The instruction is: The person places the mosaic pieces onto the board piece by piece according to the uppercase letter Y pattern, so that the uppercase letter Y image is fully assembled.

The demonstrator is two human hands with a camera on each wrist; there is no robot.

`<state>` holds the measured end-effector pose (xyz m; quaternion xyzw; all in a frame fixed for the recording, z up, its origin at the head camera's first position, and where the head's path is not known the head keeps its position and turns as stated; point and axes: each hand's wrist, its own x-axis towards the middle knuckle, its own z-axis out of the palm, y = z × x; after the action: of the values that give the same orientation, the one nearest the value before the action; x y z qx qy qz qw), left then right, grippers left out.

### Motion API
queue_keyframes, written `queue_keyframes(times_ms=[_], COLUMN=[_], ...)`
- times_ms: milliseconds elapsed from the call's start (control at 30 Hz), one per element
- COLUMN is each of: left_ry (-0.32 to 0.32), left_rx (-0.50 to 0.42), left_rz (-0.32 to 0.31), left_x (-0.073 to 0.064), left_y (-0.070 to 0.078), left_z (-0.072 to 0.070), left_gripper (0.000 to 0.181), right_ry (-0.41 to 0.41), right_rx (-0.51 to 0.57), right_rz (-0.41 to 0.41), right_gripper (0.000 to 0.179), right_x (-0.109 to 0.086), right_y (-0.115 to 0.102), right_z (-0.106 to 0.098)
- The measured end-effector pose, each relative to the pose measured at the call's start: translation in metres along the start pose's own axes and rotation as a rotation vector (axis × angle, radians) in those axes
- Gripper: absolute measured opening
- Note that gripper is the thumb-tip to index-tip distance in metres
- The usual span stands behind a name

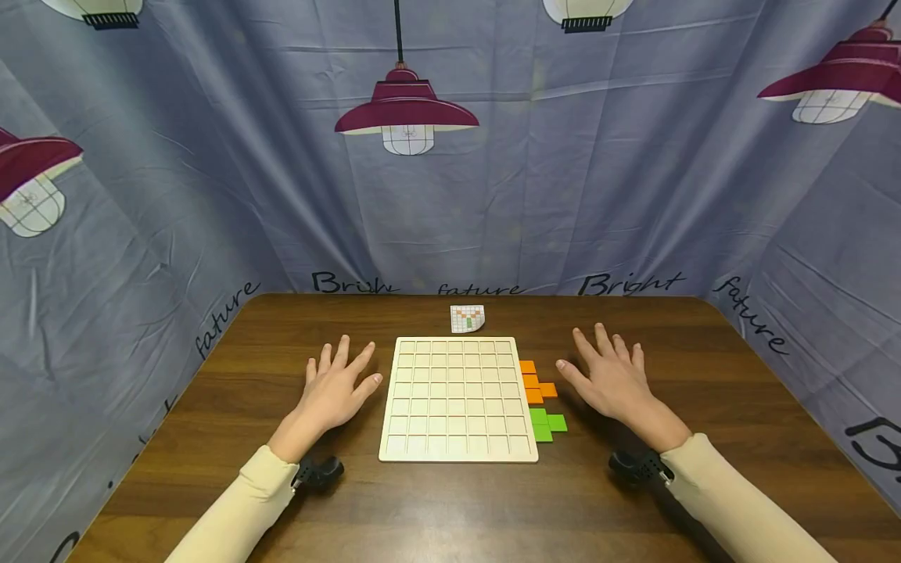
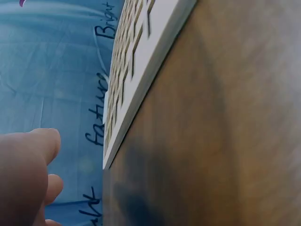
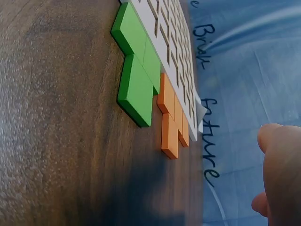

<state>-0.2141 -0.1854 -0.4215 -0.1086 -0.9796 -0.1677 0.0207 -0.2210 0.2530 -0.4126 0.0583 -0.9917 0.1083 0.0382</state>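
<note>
A pale square board [image 1: 456, 458] with a grid of shallow square cells lies on the table in the head view. Along its right edge sit several orange square tiles [image 1: 532, 381] and, nearer the person, three green square tiles [image 1: 542, 426]. My left hand [image 1: 331, 395] is left of the board, fingers spread and straight, holding nothing. To the right of the tiles, my right hand [image 1: 614, 381] is spread the same way, also holding nothing. The right wrist view shows the green tiles [image 3: 136, 89] and orange tiles [image 3: 169, 110] lying flat beside the board, apart from the thumb [image 3: 284, 165].
Behind the board lies a small paper card [image 1: 468, 318] printed with a grid and coloured squares, one corner curled. The brown wooden table [image 1: 450, 512] has curved far corners. A blue-grey curtain [image 1: 521, 203] with printed lamps and lettering hangs around it.
</note>
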Motion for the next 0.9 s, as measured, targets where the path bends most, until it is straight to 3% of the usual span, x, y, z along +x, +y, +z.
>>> queue_keyframes(times_ms=[267, 900], left_ry=[-0.065, -0.119], left_rx=[-0.068, -0.112], left_rz=[-0.011, 0.039], left_x=[-0.008, -0.011], left_y=[0.007, 0.007], left_z=[0.014, 0.030], left_gripper=[0.062, 0.058], right_ry=[0.001, -0.006], right_rx=[-0.005, -0.015], right_rz=[-0.001, -0.002], right_gripper=[0.081, 0.081], right_x=[-0.003, -0.004], right_y=[-0.002, 0.000], right_z=[0.000, 0.000])
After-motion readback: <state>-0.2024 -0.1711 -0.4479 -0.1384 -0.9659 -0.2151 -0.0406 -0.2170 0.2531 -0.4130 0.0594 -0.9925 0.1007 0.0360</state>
